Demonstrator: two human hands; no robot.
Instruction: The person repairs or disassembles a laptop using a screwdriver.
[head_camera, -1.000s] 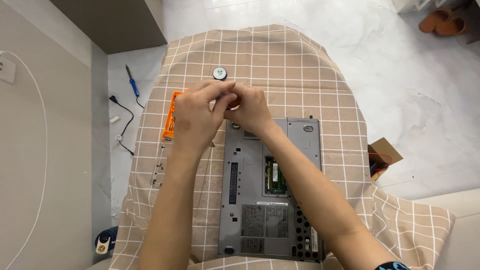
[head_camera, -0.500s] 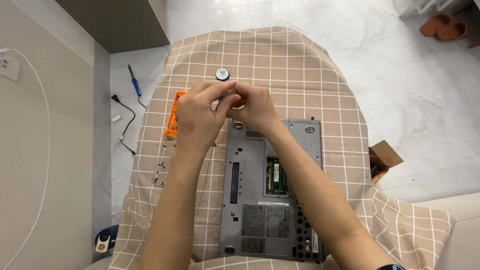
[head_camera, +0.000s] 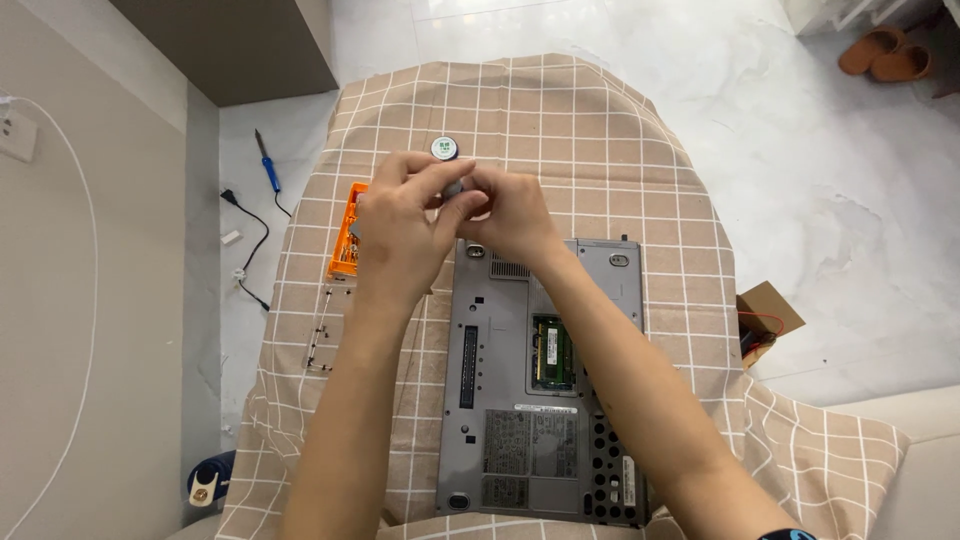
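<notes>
Both my hands meet above the far edge of an upturned grey laptop (head_camera: 540, 420) with its memory slot uncovered. My left hand (head_camera: 395, 230) and my right hand (head_camera: 515, 215) pinch a small grey object (head_camera: 455, 189) between their fingertips; most of it is hidden by the fingers. A small round tin with a green label (head_camera: 444, 148) sits just beyond the fingertips. An orange bit case (head_camera: 346, 232) lies to the left of my left hand.
The laptop rests on a tan checked cloth (head_camera: 600, 130) over a round table. A clear plastic lid (head_camera: 325, 335) lies left of the laptop. On the floor are a blue-handled soldering iron (head_camera: 267, 165), a cardboard box (head_camera: 768, 312) and slippers (head_camera: 885, 55).
My hands have stayed together over the laptop's far edge, and only the fingers have shifted a little around the small object.
</notes>
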